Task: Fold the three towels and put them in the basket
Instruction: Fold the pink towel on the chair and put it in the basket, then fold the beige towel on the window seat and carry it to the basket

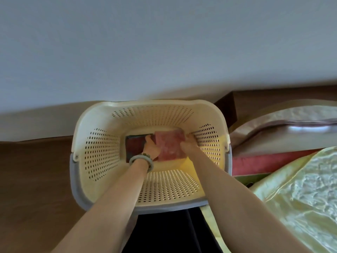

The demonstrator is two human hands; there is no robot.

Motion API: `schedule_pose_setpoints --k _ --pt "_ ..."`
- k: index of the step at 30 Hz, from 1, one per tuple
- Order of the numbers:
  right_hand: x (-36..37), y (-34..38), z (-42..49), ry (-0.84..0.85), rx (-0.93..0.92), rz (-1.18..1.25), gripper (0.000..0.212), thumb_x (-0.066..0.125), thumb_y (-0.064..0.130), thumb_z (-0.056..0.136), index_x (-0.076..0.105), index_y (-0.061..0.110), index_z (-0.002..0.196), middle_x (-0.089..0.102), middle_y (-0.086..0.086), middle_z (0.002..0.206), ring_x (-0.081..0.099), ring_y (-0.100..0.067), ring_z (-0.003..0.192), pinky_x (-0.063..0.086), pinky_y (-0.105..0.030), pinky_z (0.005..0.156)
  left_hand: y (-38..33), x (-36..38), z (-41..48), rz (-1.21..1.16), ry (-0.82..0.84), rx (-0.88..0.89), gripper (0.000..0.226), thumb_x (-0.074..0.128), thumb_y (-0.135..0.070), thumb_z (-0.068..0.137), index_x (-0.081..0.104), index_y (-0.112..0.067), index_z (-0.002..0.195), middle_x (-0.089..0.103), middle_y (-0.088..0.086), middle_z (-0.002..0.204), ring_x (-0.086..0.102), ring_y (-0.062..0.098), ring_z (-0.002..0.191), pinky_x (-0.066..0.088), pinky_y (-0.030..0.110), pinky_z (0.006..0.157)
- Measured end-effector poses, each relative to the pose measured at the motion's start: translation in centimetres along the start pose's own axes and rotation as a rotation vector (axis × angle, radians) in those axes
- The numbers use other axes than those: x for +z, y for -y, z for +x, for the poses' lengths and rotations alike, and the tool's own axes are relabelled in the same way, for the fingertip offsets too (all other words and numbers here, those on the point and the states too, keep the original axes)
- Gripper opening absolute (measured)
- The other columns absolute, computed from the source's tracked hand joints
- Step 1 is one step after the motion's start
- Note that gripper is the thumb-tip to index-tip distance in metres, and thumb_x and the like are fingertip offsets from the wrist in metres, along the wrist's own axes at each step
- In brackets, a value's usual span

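A brown wooden floor [32,179] is seen underfoot, met farther back by a pale wall [164,42]. Nearest, both bare forearms are cut off by the lower edge. A yellow quilted cover [300,198] crowds the right side, just beside the basket [87,125], whose perforated cream walls leave little room around the arms. Deep inside, a folded pink towel [170,146] is clamped between the two hands: the left hand [151,147], a bracelet [141,160] at its wrist, is pressed on the towel's left edge, and the right hand [187,143] is set on its right edge, fingers largely hidden. Under it, a darker folded towel [134,146] is partly covered; a third cannot be made out.
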State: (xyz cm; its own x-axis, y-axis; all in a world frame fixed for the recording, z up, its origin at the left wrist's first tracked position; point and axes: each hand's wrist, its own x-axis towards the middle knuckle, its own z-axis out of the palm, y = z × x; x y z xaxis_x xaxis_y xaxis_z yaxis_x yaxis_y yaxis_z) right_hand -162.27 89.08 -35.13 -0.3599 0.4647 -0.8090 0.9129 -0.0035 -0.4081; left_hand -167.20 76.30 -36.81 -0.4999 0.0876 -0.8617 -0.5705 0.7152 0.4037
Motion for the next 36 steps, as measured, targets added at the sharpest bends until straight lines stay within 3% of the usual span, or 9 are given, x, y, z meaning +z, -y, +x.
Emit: schedule_pose_setpoints --k 4,9,12,15,17,20,25,31,36 --pt "-0.9 0.8 -1.1 -0.018 0.009 0.005 0.043 0.040 0.001 0.089 0.046 0.009 0.130 0.053 -0.013 0.119 0.048 -0.031 0.120 0.042 -0.031 0.094 -0.1 -1.3 -0.8 -0.059 0.013 0.012 0.061 0.045 -0.014 0.094 0.014 -0.011 0.147 0.042 0.016 0.134 0.046 0.035 0.122 0.037 0.036 0.101" --pt "-2.3 2.4 -3.7 -0.006 -0.113 0.016 0.040 0.045 0.003 0.089 0.051 0.017 0.126 0.057 -0.007 0.120 0.051 -0.020 0.098 0.043 -0.023 0.081 -0.6 -3.6 -3.1 -0.102 0.095 0.134 0.064 0.056 0.006 0.085 0.029 -0.018 0.137 0.046 0.006 0.117 0.051 0.020 0.101 0.048 0.031 0.089" --pt "-3.2 3.1 -6.0 0.042 -0.200 -0.010 0.060 0.049 -0.004 0.077 0.045 0.022 0.131 0.053 -0.007 0.128 0.054 -0.025 0.108 0.052 -0.035 0.087 -1.4 -5.1 -5.4 -0.014 0.108 0.217 0.080 0.072 -0.003 0.076 0.028 -0.020 0.142 0.045 0.005 0.130 0.050 0.019 0.111 0.047 0.036 0.098" --pt "-4.1 3.5 -9.5 0.127 -0.330 -0.048 0.070 0.052 -0.007 0.073 0.039 0.020 0.136 0.048 -0.007 0.132 0.054 -0.025 0.112 0.054 -0.030 0.076 -2.2 -6.9 -8.6 0.070 0.129 0.327 0.086 0.076 -0.011 0.074 0.027 -0.024 0.144 0.045 0.002 0.137 0.051 0.015 0.109 0.048 0.028 0.091" --pt "-4.9 3.6 -12.0 0.152 -0.405 -0.039 0.075 0.057 -0.006 0.071 0.036 0.017 0.139 0.046 -0.007 0.138 0.049 -0.024 0.123 0.054 -0.031 0.087 -2.6 -8.1 -11.0 0.128 0.162 0.447 0.089 0.077 -0.015 0.074 0.025 -0.025 0.145 0.043 0.000 0.140 0.050 0.013 0.111 0.045 0.023 0.086" --pt "-6.2 3.5 -15.7 0.151 -0.495 -0.012 0.079 0.063 -0.004 0.071 0.035 0.020 0.140 0.047 -0.006 0.139 0.048 -0.020 0.124 0.055 -0.028 0.081 -2.7 -10.1 -14.6 0.177 0.188 0.579 0.090 0.078 -0.021 0.073 0.023 -0.032 0.144 0.041 -0.005 0.141 0.047 0.009 0.118 0.045 0.031 0.098" --pt "-9.0 3.7 -23.2 0.067 -0.604 0.136 0.077 0.064 -0.008 0.074 0.035 0.018 0.140 0.048 -0.005 0.135 0.048 -0.016 0.119 0.052 -0.021 0.079 -3.5 -12.8 -20.9 0.221 0.300 0.780 0.090 0.078 -0.016 0.073 0.024 -0.033 0.143 0.042 -0.010 0.136 0.049 0.007 0.117 0.047 0.019 0.087" --pt "-11.1 1.7 -33.1 -0.060 -0.725 0.288 0.073 0.066 -0.006 0.075 0.037 0.023 0.135 0.048 -0.005 0.135 0.050 -0.017 0.119 0.052 -0.029 0.087 -5.3 -14.8 -29.2 0.298 0.402 1.077 0.088 0.082 -0.014 0.068 0.030 -0.043 0.133 0.048 -0.011 0.131 0.053 0.005 0.113 0.048 0.025 0.092" --pt "-12.2 -1.5 -41.7 -0.208 -0.822 0.379 0.078 0.072 0.002 0.072 0.035 0.030 0.135 0.049 -0.001 0.133 0.053 -0.008 0.115 0.050 -0.024 0.089 -6.1 -13.9 -35.9 0.345 0.504 1.280 0.090 0.083 -0.012 0.067 0.031 -0.041 0.134 0.050 -0.010 0.130 0.056 0.004 0.109 0.048 0.024 0.089"
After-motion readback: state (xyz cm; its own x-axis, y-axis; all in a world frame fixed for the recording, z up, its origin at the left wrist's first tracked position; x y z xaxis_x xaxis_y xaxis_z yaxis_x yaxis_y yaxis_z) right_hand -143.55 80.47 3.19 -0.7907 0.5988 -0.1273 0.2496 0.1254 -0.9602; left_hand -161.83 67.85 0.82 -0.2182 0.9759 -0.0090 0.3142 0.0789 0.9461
